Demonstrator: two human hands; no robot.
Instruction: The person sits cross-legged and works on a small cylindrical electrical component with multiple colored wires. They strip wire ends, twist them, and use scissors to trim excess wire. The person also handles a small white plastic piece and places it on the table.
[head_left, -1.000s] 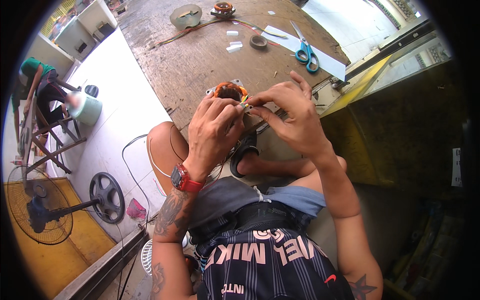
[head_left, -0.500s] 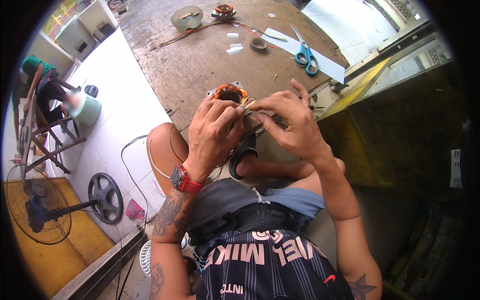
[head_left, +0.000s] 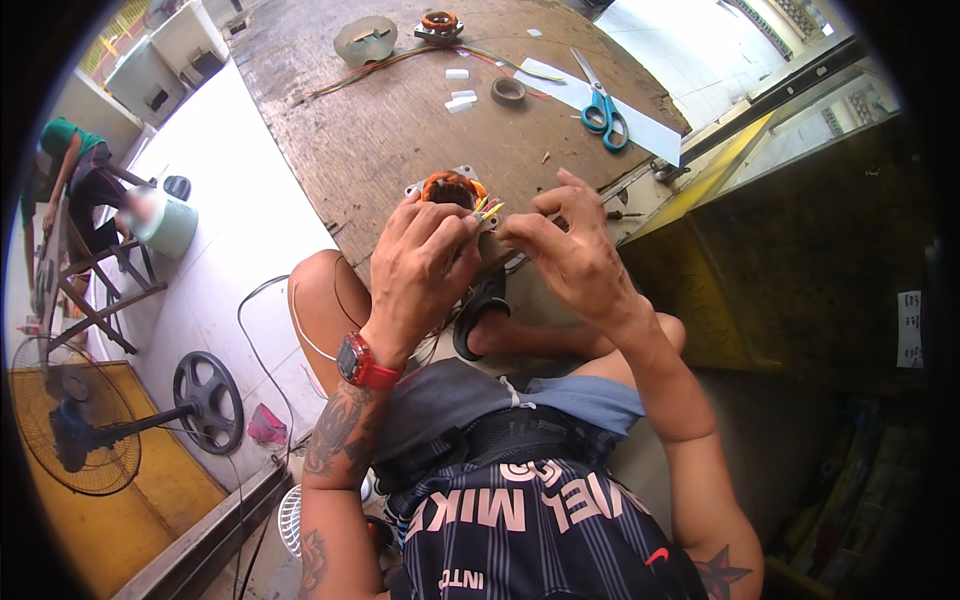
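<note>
At the table's near edge sits a motor stator (head_left: 438, 186) with orange-copper windings and metal corner lugs. My left hand (head_left: 424, 262) is closed beside it, pinching a small bunch of coloured wires (head_left: 488, 210). Their yellow, red and pale ends stick out to the right, past the fingertips. My right hand (head_left: 580, 250) hovers just right of the wire ends, apart from them. Its thumb and index finger are drawn together; whether something small is between them cannot be made out. The wires' lower run is hidden behind my left hand.
On the wooden table (head_left: 370, 130) are another stator (head_left: 440, 27), long coloured wires (head_left: 370, 72), white sleeve pieces (head_left: 461, 102), a tape roll (head_left: 508, 92), a white strip (head_left: 645, 131) and blue-handled scissors (head_left: 605, 118). A fan (head_left: 75, 420) stands left. Another person (head_left: 85, 165) works beyond.
My right hand has drawn back a little to the right, away from the wire ends. My left hand keeps its pinch on the wires. The view has shifted slightly.
</note>
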